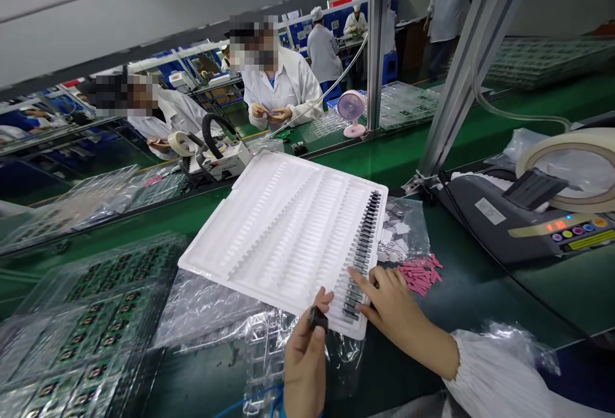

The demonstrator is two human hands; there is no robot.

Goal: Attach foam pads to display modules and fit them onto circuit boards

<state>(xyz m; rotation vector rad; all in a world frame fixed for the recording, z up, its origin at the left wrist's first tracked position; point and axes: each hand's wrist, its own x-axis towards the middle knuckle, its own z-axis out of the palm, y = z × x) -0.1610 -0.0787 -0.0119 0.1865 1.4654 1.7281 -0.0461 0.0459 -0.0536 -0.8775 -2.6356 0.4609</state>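
A white slotted plastic tray lies tilted on the green bench. Its right-hand column is filled with several small dark parts. My left hand pinches one small black part at the tray's near edge. My right hand rests with its fingers on the lower end of the filled column, touching the parts there. A white sleeve covers my right forearm.
Pink slips and a clear bag lie right of the tray. A tape dispenser machine stands at the right. Clear trays of circuit boards fill the left. Other workers in white coats sit across the bench, near a pink fan.
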